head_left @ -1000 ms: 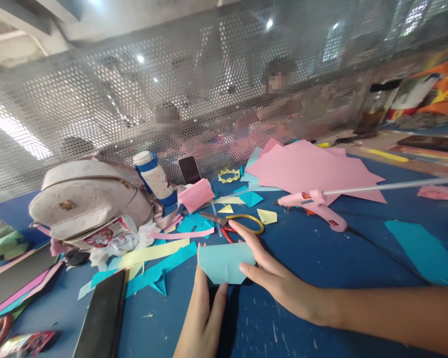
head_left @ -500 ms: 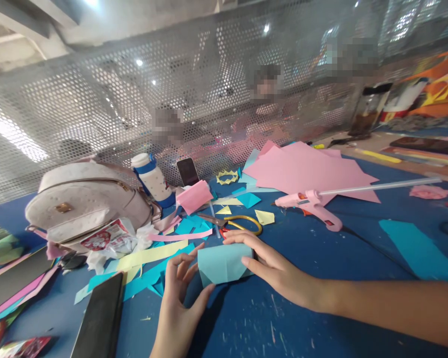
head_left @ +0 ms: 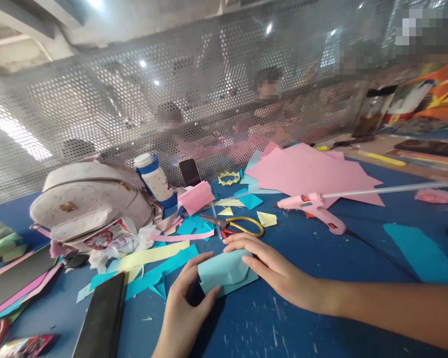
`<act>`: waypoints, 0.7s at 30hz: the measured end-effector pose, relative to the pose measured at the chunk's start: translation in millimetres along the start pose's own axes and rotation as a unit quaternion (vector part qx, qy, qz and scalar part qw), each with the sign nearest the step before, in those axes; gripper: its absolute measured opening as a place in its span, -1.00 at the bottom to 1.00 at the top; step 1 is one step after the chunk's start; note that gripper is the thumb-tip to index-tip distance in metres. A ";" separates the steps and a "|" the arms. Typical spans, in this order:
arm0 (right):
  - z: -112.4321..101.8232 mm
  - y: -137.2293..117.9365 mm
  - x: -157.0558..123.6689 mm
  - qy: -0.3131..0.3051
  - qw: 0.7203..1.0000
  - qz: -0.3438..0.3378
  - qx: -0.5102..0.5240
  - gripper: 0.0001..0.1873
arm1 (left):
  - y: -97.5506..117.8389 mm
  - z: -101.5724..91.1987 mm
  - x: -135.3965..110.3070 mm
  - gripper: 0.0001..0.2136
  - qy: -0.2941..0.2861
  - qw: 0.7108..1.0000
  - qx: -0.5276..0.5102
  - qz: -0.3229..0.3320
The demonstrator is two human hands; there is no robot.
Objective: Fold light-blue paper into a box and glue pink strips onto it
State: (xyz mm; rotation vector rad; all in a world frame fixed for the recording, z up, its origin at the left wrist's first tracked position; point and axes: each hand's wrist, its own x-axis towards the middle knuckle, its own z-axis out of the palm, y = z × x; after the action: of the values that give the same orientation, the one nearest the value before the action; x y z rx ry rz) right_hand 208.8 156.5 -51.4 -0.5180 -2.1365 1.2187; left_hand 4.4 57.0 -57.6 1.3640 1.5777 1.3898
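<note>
A folded piece of light blue paper (head_left: pixel 226 271) is held between my two hands, just above the blue table. My left hand (head_left: pixel 190 288) grips its left end, thumb in front and fingers behind. At the right end my right hand (head_left: pixel 272 261) pinches the paper with the thumb on the near face and the fingers over the top edge. Just beyond the paper lie scissors (head_left: pixel 248 224) with yellow and red handles. Several blue paper scraps (head_left: pixel 160 273) and a pale yellow strip (head_left: pixel 155 254) spread out left of my hands.
A pink glue gun (head_left: pixel 313 206) lies at right, its cord trailing toward me. Behind it are pink sheets (head_left: pixel 309 169). A backpack (head_left: pixel 86 199), a bottle (head_left: pixel 155 179) and a propped phone (head_left: pixel 189 172) stand along the perforated metal screen (head_left: pixel 209 99). A dark phone (head_left: pixel 101 318) lies at front left.
The light blue paper has tilted, and its lower flap now sticks out below the fold. My left hand has closed in on its left end. The view has shifted slightly.
</note>
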 end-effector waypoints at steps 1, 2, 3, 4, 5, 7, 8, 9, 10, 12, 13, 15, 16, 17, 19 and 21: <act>-0.2 0.4 0.9 -0.001 1.000 -0.003 -0.001 -0.67 | 0.2 0.9 0.4 -0.72 0.001 1.000 0.002 0.004; -0.3 0.8 1.7 -0.001 1.000 -0.005 0.000 -0.67 | 0.6 1.9 0.8 -0.72 0.000 1.000 0.006 0.008; -0.4 1.2 2.2 -0.001 1.000 -0.009 0.001 -0.67 | 1.1 2.8 1.1 -0.73 -0.003 1.000 0.010 0.010; -0.4 1.5 2.6 0.000 1.000 -0.011 0.002 -0.67 | 1.6 3.7 1.4 -0.74 -0.006 1.000 0.015 0.012; -0.4 1.7 2.8 0.001 1.000 -0.014 0.001 -0.67 | 1.9 4.6 1.5 -0.75 -0.007 1.000 0.017 0.014; -0.3 1.9 3.1 0.002 1.000 -0.018 -0.001 -0.67 | 1.9 6.5 1.5 -0.75 -0.005 1.000 0.017 0.017; -0.4 1.9 3.3 0.002 1.000 -0.019 -0.003 -0.68 | 1.4 7.4 1.3 -0.74 -0.002 1.000 0.016 0.019; -0.5 1.8 3.6 0.003 1.000 -0.020 -0.006 -0.68 | 0.8 8.3 1.1 -0.73 0.001 1.000 0.016 0.022; -0.6 1.7 3.8 0.003 1.000 -0.020 -0.008 -0.68 | 0.0 9.1 0.8 -0.72 0.003 1.000 0.017 0.025; -0.8 1.2 4.2 0.001 1.000 -0.021 -0.013 -0.69 | -1.3 10.3 0.4 -0.71 0.006 0.999 0.022 0.029; -0.9 0.8 4.2 -0.001 1.000 -0.022 -0.015 -0.69 | -1.6 10.7 0.3 -0.71 0.007 0.999 0.023 0.028; -0.8 -0.2 3.8 -0.005 1.000 -0.022 -0.020 -0.70 | -1.0 10.6 0.7 -0.73 0.006 1.000 0.019 0.019; -0.7 -0.8 3.4 -0.005 1.000 -0.020 -0.023 -0.70 | -0.3 10.1 1.2 -0.75 0.004 1.000 0.013 0.012; -0.7 -1.5 3.0 -0.002 1.000 -0.017 -0.024 -0.70 | 0.7 9.1 2.0 -0.78 0.001 1.000 0.004 0.001; -1.1 -2.8 2.1 0.018 1.000 -0.013 -0.017 -0.66 | 2.8 6.1 3.8 -0.78 -0.004 0.999 -0.021 -0.025; -2.5 -3.6 1.2 0.053 0.998 -0.022 -0.010 -0.62 | 4.4 2.2 5.6 -0.71 0.000 0.997 -0.053 -0.049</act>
State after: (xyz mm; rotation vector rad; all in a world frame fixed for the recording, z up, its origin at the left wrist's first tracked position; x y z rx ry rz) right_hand 209.5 157.1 -46.9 -0.5294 -2.0614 1.1207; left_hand 6.2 62.6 -52.9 1.2086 1.5274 1.3943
